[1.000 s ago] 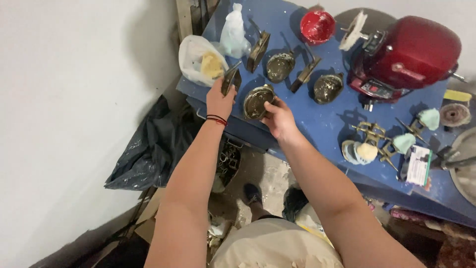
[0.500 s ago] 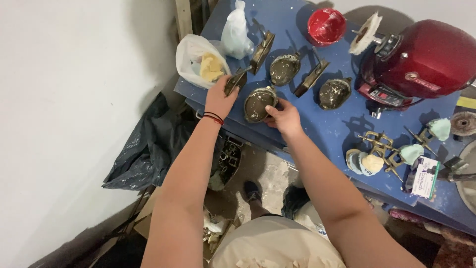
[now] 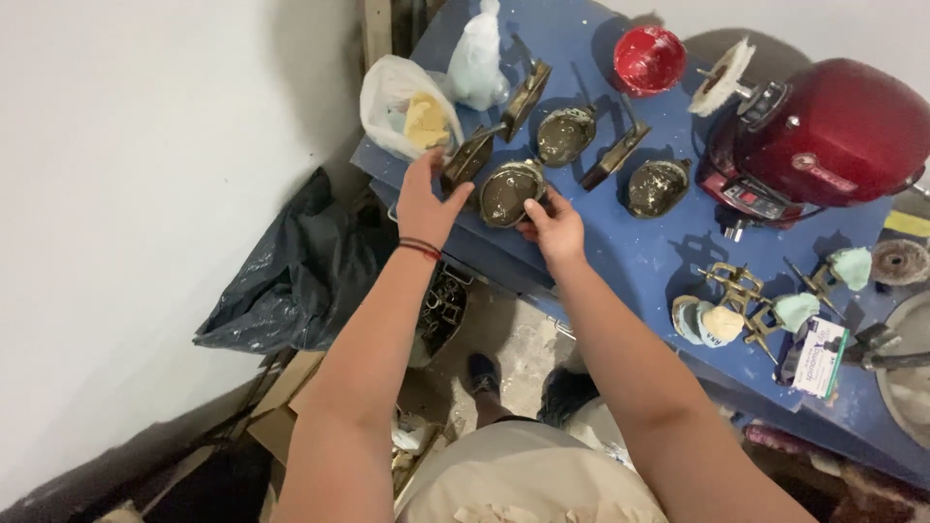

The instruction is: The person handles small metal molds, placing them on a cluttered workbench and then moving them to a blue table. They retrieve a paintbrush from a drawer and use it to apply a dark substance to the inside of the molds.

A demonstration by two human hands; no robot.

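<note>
A round brass flask half (image 3: 511, 192) filled with grey plaster lies near the front edge of the blue table (image 3: 620, 242). My right hand (image 3: 554, 225) grips its near rim with the fingers closed on it. My left hand (image 3: 426, 201), fingers spread, rests against the flat brass lid (image 3: 469, 157) that stands tilted just left of the flask. A red and black band sits on my left wrist. Two more plaster-filled flask halves (image 3: 566, 134) (image 3: 657, 186) and two more brass lids (image 3: 526, 97) (image 3: 614, 153) lie farther back.
A red polishing motor (image 3: 823, 136) with a white buff wheel (image 3: 721, 77) stands at the back right, a red bowl (image 3: 647, 58) beside it. White plastic bags (image 3: 412, 116) sit at the table's left corner. Small brass clamps and pale casts (image 3: 756, 305) lie right. A black bag (image 3: 291, 281) is on the floor.
My left hand has opened and slid from holding the lid upright to pressing on it. The right hand stays on the flask half. The view has shifted slightly closer.
</note>
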